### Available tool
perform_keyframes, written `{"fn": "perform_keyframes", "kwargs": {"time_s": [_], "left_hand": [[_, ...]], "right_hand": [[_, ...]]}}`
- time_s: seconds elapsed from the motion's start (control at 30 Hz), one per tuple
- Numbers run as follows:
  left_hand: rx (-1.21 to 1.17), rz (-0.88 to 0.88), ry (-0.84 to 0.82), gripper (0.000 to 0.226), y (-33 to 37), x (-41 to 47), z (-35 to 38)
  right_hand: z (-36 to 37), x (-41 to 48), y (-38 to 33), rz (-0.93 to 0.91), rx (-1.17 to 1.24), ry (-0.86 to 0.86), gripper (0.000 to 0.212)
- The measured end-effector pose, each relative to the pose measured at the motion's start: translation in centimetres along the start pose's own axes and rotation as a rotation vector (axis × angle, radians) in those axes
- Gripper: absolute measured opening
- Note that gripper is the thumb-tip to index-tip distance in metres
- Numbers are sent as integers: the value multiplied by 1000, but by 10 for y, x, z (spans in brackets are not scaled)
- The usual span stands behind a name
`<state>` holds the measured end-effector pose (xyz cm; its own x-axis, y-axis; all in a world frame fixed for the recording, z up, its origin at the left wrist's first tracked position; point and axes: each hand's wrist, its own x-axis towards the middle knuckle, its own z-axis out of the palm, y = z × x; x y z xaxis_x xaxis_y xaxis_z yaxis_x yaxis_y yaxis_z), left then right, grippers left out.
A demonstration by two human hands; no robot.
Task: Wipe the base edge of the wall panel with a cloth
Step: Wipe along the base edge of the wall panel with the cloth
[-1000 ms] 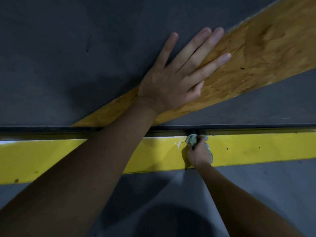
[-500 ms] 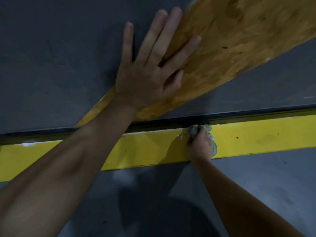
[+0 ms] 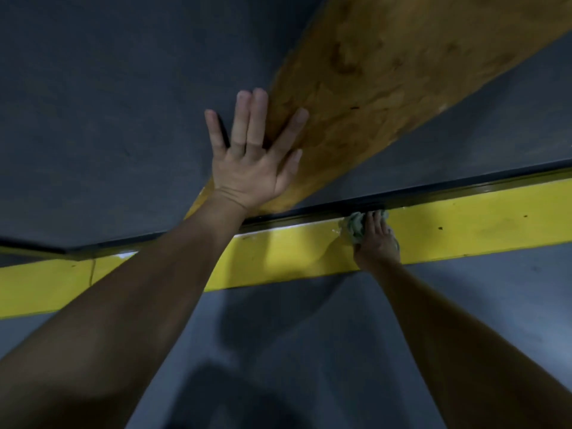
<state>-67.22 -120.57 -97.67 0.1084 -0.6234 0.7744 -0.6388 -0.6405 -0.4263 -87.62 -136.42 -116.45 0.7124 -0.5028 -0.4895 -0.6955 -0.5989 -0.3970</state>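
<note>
Under you the floor (image 3: 309,335) is smooth and grey. A broad yellow stripe (image 3: 479,224) is painted across it from left to right. It runs along the far side, where the floor meets the dark base strip (image 3: 309,214) of the wall panel (image 3: 93,119). The stripe carries some small dark specks (image 3: 440,228) at the right and a thin crack (image 3: 92,267) at the left. A crumpled pale green cloth (image 3: 354,226) lies on the far edge of the stripe, touching the base strip. Your right hand (image 3: 379,243) holds the cloth down there.
</note>
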Motion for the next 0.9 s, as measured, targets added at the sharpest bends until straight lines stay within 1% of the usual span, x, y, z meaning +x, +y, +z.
{"fn": "perform_keyframes", "kwargs": {"time_s": [0.07,0.17,0.23,0.3,0.4,0.5,0.57,0.63,0.7,0.77,0.83,0.9], "left_hand": [[-10,-21,27,85,2,1,0],[-64,-25,20,60,3,6,-11],[-113,15,-29,55,-5,5,-23],[-150,87,-51,56,-16,5,-33],[-140,273,-87,61,-53,2,-39],[-102,385,-68,64,-113,-13,-40],[-95,401,-82,66,-147,-35,-41],[-64,394,-83,67,-177,-60,-43],[-49,324,-71,68,-204,-77,-47],[-2,273,-57,69,-232,-90,-50],[83,290,-44,70,-246,-98,-41],[167,327,-1,73,-249,-104,-29]], "right_hand": [[14,3,1,-5,-74,92,80],[17,9,3,20,-105,86,76],[13,5,-2,39,-81,88,73],[13,3,-8,50,-25,115,73],[25,4,-14,104,61,201,75],[28,13,-39,209,118,250,57],[28,17,-52,272,99,274,50],[31,19,-55,288,78,277,47],[32,16,-57,283,114,277,45],[38,12,-67,262,98,270,45],[46,9,-81,257,91,272,42],[60,6,-98,248,113,226,39]]}}
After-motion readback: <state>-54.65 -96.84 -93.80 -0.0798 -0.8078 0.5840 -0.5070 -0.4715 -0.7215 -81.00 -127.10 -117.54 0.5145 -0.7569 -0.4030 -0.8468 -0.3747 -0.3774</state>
